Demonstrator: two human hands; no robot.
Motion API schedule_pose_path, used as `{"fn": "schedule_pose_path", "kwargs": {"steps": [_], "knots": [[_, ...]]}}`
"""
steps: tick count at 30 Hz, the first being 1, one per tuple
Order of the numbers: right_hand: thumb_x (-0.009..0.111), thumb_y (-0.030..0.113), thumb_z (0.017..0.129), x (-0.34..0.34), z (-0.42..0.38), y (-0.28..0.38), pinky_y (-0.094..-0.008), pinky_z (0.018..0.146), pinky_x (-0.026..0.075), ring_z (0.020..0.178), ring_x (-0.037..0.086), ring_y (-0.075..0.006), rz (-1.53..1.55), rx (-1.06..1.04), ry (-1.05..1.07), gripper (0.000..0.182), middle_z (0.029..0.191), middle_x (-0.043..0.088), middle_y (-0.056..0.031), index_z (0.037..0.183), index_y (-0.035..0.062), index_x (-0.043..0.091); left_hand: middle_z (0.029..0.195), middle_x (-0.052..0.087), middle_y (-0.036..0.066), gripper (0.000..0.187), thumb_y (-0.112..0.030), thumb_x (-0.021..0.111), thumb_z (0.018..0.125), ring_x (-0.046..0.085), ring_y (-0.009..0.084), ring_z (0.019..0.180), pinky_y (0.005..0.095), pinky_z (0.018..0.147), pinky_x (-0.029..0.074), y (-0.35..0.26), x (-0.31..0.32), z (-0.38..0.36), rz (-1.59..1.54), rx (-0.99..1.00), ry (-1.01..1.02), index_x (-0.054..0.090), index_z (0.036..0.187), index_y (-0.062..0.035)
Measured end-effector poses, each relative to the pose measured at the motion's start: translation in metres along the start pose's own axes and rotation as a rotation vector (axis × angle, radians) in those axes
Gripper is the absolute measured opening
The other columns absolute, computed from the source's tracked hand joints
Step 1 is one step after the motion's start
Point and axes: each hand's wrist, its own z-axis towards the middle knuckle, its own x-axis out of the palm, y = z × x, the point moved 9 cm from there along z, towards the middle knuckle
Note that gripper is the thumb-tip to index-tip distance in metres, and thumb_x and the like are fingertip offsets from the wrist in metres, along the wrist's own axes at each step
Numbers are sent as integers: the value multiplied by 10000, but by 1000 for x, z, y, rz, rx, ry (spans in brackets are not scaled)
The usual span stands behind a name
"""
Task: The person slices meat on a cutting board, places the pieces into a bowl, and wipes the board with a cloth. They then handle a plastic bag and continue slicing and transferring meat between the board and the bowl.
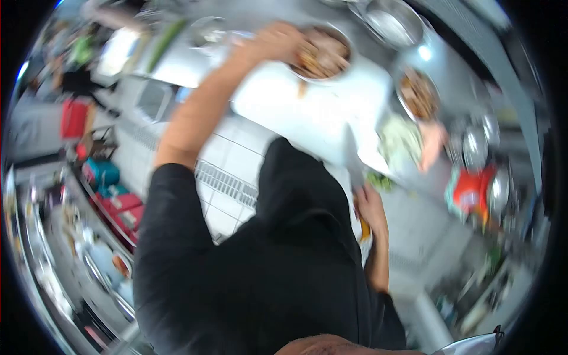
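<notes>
My right hand is wrapped around the yellow handle of a knife, low at the near right edge of the white cutting board. The wide blade points away from me, over the board's edge. Stretched out to the far side, my left hand is at the left rim of a round metal bowl. Pale and brown pieces of what looks like cooked meat fill this bowl. Blur smears the left fingers, and whether they grip a piece is not visible.
A second bowl of brown pieces stands right of the board, near a pale green cloth or bag. A metal pan sits at the back. A long green vegetable lies at the left. Farther right is an orange-red bag.
</notes>
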Motion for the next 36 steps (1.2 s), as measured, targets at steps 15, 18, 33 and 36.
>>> {"fn": "schedule_pose_path", "kwargs": {"steps": [15,18,33,36], "knots": [[548,155,1015,76,88,86,-332,396,474,487,545,-176,172,-218,446,135,791,612,-121,1071,48,489,827,715,161,235,-198,728,749,691,341,774,426,711,546,10,-34,-203,-586,-602,-825,770,910,-32],[571,157,1006,74,115,84,-326,389,464,486,544,-169,73,-191,368,144,764,608,-113,1039,27,520,885,712,150,245,-144,707,767,686,331,785,420,714,552,10,10,-219,-601,-680,-792,766,977,-35],[667,229,985,-1,91,12,-285,507,443,547,541,-104,-48,-291,102,231,693,558,-8,1091,27,634,833,698,244,459,-447,729,873,700,386,817,446,760,550,-29,147,-158,-749,-858,-574,705,893,12],[648,251,992,-1,60,17,-271,525,472,580,580,-103,25,-144,53,285,773,638,-41,1085,-18,637,743,716,159,599,-550,830,763,718,264,691,384,677,574,-16,158,-150,-853,-802,-632,747,948,14]]}}
